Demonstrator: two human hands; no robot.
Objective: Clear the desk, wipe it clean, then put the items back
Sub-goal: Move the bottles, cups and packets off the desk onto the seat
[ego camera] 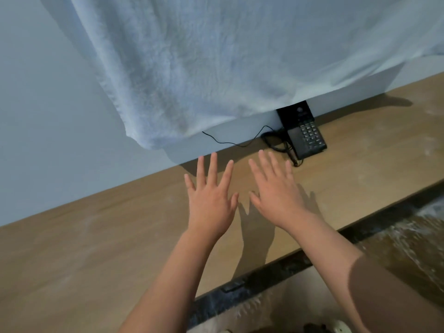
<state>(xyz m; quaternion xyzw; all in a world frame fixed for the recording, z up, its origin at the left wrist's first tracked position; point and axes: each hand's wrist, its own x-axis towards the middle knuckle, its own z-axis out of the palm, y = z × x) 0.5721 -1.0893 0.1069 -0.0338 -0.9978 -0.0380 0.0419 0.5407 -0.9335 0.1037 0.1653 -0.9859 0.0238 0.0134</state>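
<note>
Two bare forearms come up from the bottom of the view, the right one so close that it blurs, and they end in a left hand [211, 200] and a right hand [276, 195] held side by side, palms down, over the wooden desk [96, 248]. The fingers of both are straight and spread wide, and neither hand holds anything. Their shadows fall a little to the right of them, so I'd say they hover just above the wood, though I can't tell for certain whether they touch it. Just beyond the right fingertips a black corded telephone [305, 138] sits at the back of the desk against the pale wall [36, 92]. Its thin cord [240, 143] trails leftward along the foot of the wall. A white terry towel [216, 56] hangs across the upper part of the view, close in, and its lower edge covers the top of the telephone. Where it hangs from is out of sight. The visible stretch of desk holds only the telephone, so the clearing looks nearly done or never had much to shift. Faint pale streaks show on the wood at left and far right, but I can't say whether they are dust or wipe marks. My guess is that the telephone has yet to be lifted off, and the wipe and the putting back are yet to come.
</note>
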